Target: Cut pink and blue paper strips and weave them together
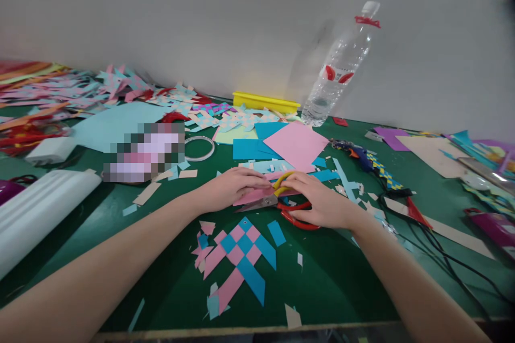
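Note:
My right hand [316, 198] is closed around a pair of scissors [263, 202] with one yellow and one red handle loop. The blades are parted and point left. Pinched under the fingers of my left hand [227, 190] is a pink paper strip [251, 195], just behind the blades. Nearer to me lies a woven paper fish [243, 244] in pink and blue checks, with strip ends fanning out. A small blue paper piece [277, 233] rests to its right, and pink scraps [201, 254] sit at its left. My left fingertips are partly hidden.
Behind my hands are a pink square sheet [296, 142] and blue sheets [245, 149]. A tall plastic bottle [336, 75] stands by the wall, near a yellow holder [265, 102]. White tape [199, 149], woven paper heaps [124, 83] and black cables [442, 252] lie around on the green table [333, 284].

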Motion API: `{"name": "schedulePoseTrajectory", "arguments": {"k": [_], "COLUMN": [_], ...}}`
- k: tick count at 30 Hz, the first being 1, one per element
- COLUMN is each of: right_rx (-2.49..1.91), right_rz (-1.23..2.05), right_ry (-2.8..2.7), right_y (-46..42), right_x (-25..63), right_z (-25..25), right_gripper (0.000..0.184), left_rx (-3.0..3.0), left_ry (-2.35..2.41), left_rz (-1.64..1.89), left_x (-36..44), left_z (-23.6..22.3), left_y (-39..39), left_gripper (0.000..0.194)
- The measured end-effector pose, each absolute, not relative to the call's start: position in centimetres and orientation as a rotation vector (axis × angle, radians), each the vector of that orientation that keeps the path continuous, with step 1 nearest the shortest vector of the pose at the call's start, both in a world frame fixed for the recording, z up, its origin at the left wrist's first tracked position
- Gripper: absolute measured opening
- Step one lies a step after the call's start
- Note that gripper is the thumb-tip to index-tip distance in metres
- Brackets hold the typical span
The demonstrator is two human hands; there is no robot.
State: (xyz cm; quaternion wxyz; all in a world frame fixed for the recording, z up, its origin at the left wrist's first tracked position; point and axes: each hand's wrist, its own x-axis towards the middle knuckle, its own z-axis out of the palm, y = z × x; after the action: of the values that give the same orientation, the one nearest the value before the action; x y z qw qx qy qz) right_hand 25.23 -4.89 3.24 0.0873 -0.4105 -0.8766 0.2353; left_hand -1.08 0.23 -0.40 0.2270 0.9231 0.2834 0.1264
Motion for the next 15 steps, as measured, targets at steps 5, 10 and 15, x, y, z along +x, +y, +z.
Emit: {"name": "schedulePoseTrajectory", "arguments": {"k": [5, 10, 15], "right_rx": [-1.217, -1.209, -1.194], "right_rz": [0.689, 0.714, 0.728], "right_ry": [-2.627, -2.618, -2.601], "right_y": [-4.87, -4.84, -4.91], "right_x": [25.26, 25.16, 24.87], "right_z": [3.32, 3.25, 3.18], "right_gripper": [0.044, 0.043, 0.042], "left_rx": [2.510, 2.514, 2.529], "left_ry": [0.797, 0.802, 0.795], "left_rz": [0.323, 0.320, 0.346], "left_x": [-0.98, -1.15, -1.27], "left_z": [-0.21, -0.40, -0.61], "left_y": [0.25, 0.27, 0.28], "left_gripper": [0.043, 0.043, 0.043]}}
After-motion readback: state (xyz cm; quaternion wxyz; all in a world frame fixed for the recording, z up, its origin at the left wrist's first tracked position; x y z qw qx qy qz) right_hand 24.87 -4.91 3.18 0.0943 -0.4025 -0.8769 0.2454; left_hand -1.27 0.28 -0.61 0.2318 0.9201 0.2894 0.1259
